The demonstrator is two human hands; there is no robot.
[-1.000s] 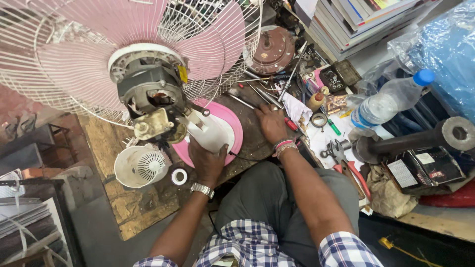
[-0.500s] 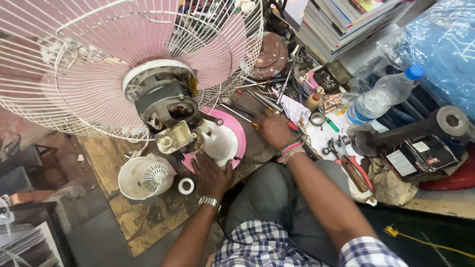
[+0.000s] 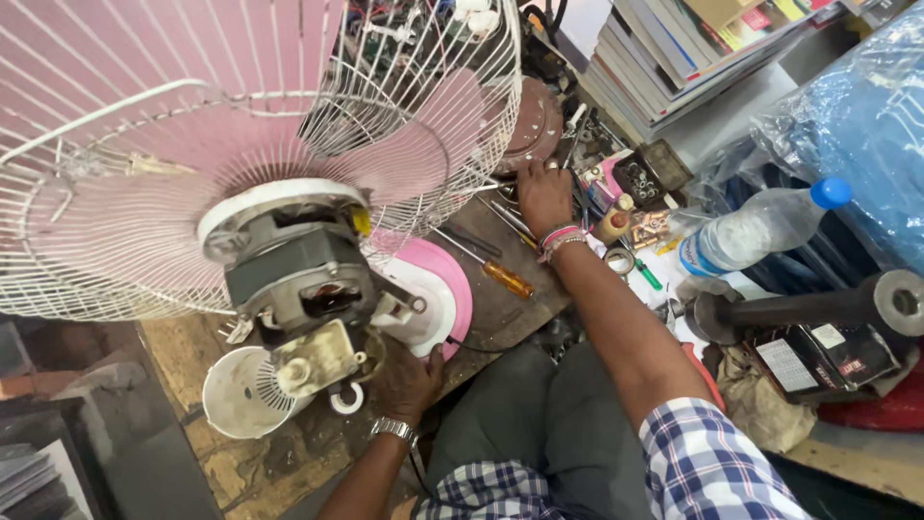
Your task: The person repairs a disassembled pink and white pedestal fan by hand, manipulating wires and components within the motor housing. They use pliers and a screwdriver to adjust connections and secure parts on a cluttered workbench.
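A table fan with pink blades (image 3: 192,144) and a white wire cage (image 3: 452,106) leans over the wooden bench. Its grey motor (image 3: 298,279) is bare, without a cover. My left hand (image 3: 409,380), a watch on the wrist, grips the fan's neck just under the motor, beside the pink and white base disc (image 3: 443,299). My right hand (image 3: 544,197), with bands on the wrist, rests fingers-down among loose tools near the cage's edge. Its fingertips are hidden, so a grip is unclear. An orange-handled screwdriver (image 3: 505,279) lies close to that wrist.
A white vented motor cover (image 3: 236,395) lies on the bench at the left. At the right are a plastic water bottle (image 3: 751,231), a dark metal pipe (image 3: 818,308), a blue plastic bag (image 3: 866,116) and a stack of books (image 3: 693,48). Small parts crowd the bench's back.
My right hand has moved away from me to the tools at the back of the bench. The view has come closer to the fan. My left hand stays under the motor.
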